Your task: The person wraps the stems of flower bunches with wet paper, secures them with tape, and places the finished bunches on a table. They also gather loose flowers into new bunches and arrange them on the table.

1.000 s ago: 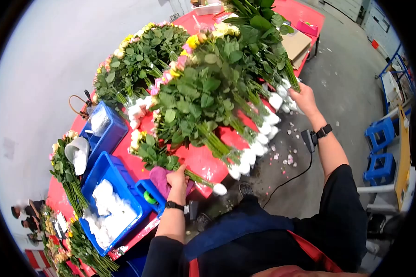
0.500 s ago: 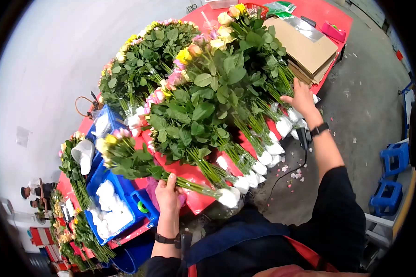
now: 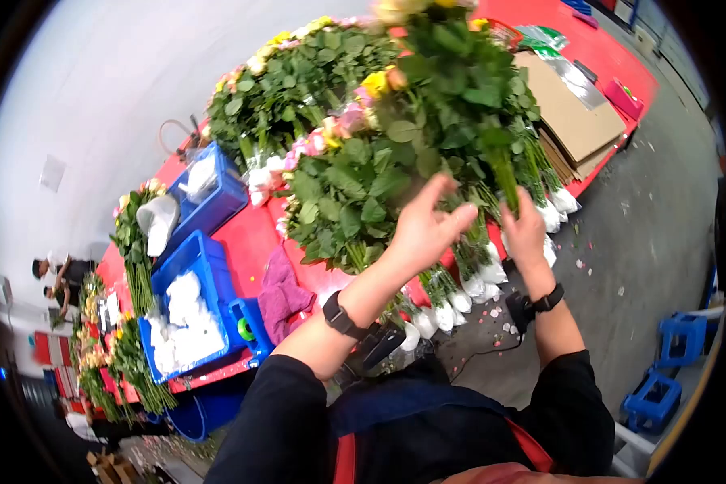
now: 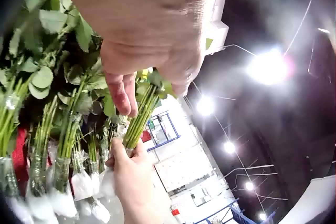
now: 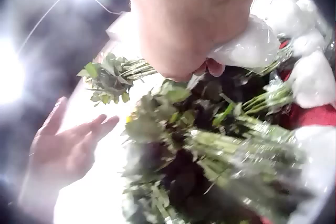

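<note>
A bunch of roses [image 3: 460, 77] is raised above the others, its stems [image 3: 504, 173] gripped by my right hand [image 3: 527, 234]. Beside it on the left is my left hand [image 3: 431, 226], fingers spread and holding nothing. The left wrist view has my right hand [image 4: 134, 182] round the green stems [image 4: 142, 116], just below my left hand [image 4: 152, 50]. Seen from the right wrist, the left palm [image 5: 65, 153] is bare and apart from the leaves, while my right hand [image 5: 194, 24] hides most of its own grip. More bunches [image 3: 347, 189] lie beneath, stem ends wrapped in white.
On the red table [image 3: 246, 250] are a blue bin with white material [image 3: 189, 323], another blue bin [image 3: 218, 198], a purple cloth [image 3: 282, 294] and cardboard sheets [image 3: 573, 113]. Blue stools [image 3: 682, 339] stand on the floor at right. Two people [image 3: 64, 278] are far left.
My left hand has let go of its small bunch and moved right, towards the other hand. My right hand, empty half a second ago, now grips a raised bunch.
</note>
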The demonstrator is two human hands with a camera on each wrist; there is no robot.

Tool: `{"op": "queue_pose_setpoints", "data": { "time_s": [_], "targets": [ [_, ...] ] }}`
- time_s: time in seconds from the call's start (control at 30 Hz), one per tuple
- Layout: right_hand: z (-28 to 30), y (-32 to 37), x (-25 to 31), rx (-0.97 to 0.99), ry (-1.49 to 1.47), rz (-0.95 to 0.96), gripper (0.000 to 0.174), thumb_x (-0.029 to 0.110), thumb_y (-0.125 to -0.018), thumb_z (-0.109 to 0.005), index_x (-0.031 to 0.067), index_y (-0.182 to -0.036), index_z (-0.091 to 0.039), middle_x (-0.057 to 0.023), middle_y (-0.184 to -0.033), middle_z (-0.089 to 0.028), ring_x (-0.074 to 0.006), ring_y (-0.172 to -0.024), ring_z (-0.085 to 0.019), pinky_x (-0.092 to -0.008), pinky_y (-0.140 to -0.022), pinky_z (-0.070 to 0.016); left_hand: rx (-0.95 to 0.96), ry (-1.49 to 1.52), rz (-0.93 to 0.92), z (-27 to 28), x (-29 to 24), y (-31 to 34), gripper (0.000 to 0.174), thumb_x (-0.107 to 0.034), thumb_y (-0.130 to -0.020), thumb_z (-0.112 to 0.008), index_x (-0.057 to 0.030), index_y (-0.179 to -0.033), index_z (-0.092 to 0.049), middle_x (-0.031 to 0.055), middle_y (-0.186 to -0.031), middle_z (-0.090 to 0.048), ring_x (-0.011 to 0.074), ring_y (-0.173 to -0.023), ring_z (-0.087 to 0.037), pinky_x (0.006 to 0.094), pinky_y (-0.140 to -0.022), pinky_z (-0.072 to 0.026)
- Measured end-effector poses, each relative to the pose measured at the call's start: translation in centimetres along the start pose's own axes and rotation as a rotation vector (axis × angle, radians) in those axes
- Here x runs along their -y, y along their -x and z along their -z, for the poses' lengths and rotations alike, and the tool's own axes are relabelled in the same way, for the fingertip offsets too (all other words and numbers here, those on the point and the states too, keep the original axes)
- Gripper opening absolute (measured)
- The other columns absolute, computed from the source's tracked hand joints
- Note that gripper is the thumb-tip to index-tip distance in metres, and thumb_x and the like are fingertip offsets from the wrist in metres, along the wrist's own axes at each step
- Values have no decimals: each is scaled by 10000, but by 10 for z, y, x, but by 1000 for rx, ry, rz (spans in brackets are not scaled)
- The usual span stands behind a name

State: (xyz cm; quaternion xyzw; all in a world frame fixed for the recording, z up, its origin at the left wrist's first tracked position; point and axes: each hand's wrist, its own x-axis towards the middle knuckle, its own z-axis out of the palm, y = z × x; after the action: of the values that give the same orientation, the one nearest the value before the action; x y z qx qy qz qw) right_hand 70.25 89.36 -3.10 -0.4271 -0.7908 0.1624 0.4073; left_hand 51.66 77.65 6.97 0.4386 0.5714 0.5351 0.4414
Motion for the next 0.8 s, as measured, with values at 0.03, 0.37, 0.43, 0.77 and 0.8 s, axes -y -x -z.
{"op": "queue_pose_setpoints", "data": {
  "time_s": [0.03, 0.37, 0.43, 0.77, 0.8],
  "targets": [
    [-4, -5, -13, -22, 85, -13, 405, 220, -881, -628, -6, -1209, -552, -230, -1050, -645, -388, -904, -638, -421, -763, -509, 129, 12, 78, 11, 10, 12, 555, -163, -913, -638, 52, -1359, -388, 164, -1274, -540, 164, -880, -656, 267, -693, -547],
    [-55, -25, -98, 168, 427, -62, 625, 383, -907, -610, -84, -1296, -465, -281, -1209, -561, -415, -1084, -550, -436, -946, -437, -226, -34, 431, 187, 74, 242, 529, -243, -878, -673, 50, -1280, -495, 115, -1016, -656, 145, -715, -657, 270, -607, -535],
    [-50, -28, -110, 90, 559, 81, 605, 344, -862, -662, -104, -1235, -500, -327, -1077, -599, -476, -968, -574, -469, -856, -465, -385, 146, 474, 228, 72, 294, 472, -213, -892, -653, 47, -1259, -512, 124, -984, -660, 156, -696, -657, 263, -583, -526],
    [-96, 162, 303, 304, -77, 119, 313, 151, -972, -550, -24, -1231, -557, -105, -1173, -604, -155, -1031, -569, -262, -898, -444, -1144, 80, 385, 523, 106, 603, 260, -188, -879, -632, 26, -1026, -655, 70, -845, -688, 127, -652, -652, 250, -563, -513],
    [-118, 193, 344, 374, -162, 105, 297, 138, -969, -552, -19, -1221, -565, -98, -1167, -607, -151, -1028, -569, -264, -892, -446, -1267, -89, 416, 568, 112, 639, 253, -191, -869, -636, 15, -1015, -661, 78, -833, -693, 158, -632, -656, 272, -563, -516]
  ]
}}
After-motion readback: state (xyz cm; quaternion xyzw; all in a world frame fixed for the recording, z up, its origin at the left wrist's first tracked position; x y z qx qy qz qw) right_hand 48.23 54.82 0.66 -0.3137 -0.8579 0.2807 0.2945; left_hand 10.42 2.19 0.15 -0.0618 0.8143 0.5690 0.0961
